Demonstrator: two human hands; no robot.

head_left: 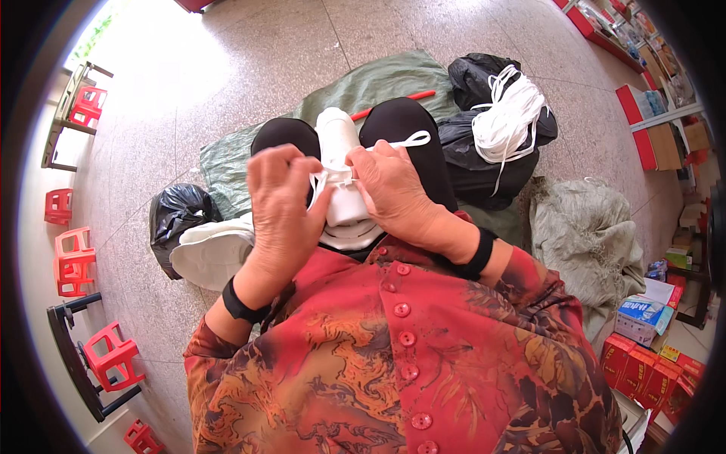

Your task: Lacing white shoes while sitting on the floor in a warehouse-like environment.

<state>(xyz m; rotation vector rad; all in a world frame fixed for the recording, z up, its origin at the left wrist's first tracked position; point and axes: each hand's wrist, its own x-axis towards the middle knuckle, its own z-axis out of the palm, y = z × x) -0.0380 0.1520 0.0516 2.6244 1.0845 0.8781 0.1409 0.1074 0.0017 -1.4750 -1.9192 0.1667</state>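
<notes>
A white shoe-shaped piece (338, 163) rests between my knees in black trousers, its toe pointing away from me. My left hand (283, 208) grips its left side, pinching a white strap (333, 178) against it. My right hand (393, 189) holds the right side, fingers closed on the same white strap, whose loose loop (412, 139) sticks out over my right knee. The near part of the white piece is hidden under my hands.
A black bag (484, 163) with a bundle of white straps (510, 113) stands at my right. Another black bag (178, 216) spilling white pieces (212, 253) lies at my left. A green sheet (370, 87), grey sack (586, 234), red stools (76, 261) and cartons (643, 371) surround me.
</notes>
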